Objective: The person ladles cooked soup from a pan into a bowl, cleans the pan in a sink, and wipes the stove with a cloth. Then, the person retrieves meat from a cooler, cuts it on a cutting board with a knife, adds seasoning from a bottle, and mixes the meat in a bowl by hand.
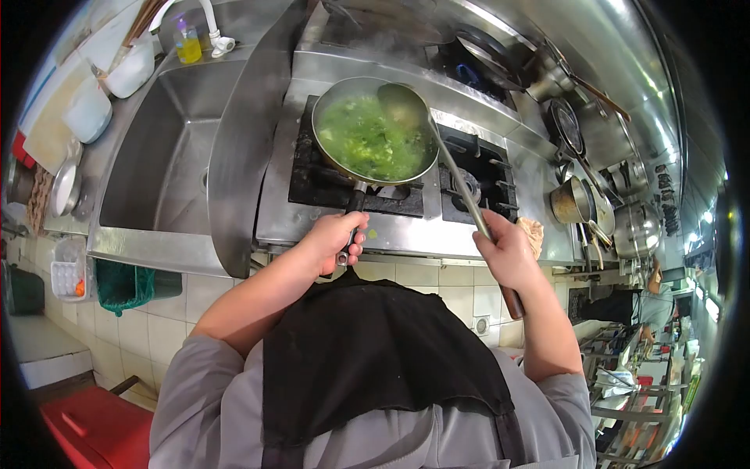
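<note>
A frying pan (360, 186) full of steaming green soup-like food (371, 137) sits over the left burner of the gas stove (273, 211). My left hand (334, 241) is closed round the pan's dark handle. My right hand (508, 248) grips a long metal ladle (459, 178) by its lower shaft, with the brown end of its handle sticking out below my wrist. The ladle's bowl rests in the food at the pan's right side, partly sunk in it. Beside my right hand, a crumpled tan cloth or paper (531, 233) lies at the stove's edge.
On the left is a steel sink (160, 156) behind a metal splash guard (242, 141). A soap bottle (187, 43) stands by the tap. Several pots (572, 201) and pans crowd the right side. A blue flame (467, 74) burns at the back. Another person (656, 301) is far right.
</note>
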Available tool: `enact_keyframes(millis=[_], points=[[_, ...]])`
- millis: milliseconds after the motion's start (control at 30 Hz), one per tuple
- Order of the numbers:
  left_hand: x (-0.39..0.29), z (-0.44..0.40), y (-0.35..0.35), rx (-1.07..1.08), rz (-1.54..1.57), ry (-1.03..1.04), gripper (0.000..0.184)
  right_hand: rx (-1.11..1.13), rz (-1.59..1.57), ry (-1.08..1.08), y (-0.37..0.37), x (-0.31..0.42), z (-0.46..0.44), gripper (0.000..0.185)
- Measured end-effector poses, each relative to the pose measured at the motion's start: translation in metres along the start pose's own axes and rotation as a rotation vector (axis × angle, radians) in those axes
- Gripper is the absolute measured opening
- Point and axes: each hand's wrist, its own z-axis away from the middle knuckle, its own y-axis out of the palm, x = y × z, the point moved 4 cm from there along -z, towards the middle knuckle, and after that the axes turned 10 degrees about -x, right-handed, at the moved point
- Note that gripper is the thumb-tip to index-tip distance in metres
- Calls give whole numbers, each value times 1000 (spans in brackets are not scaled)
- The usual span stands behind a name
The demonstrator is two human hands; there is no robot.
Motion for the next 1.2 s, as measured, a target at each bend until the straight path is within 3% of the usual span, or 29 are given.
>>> enact_keyframes(millis=[267,500,600,900,1100,1200], points=[[0,2,4,-69,-24,32,17,-55,331,-14,25,-22,-24,41],[1,2,4,-66,-9,27,17,232,-168,303,12,-14,0,34],[0,3,6,-69,-4,25,17,267,-240,413,5,-10,12,28],[0,3,10,-50,-25,29,20,441,-316,450,-3,1,16,23],[1,4,12,-63,-26,41,21,487,-642,506,1,2,15,23],[1,3,12,-71,-25,38,23,454,-537,457,-1,5,19,23]])
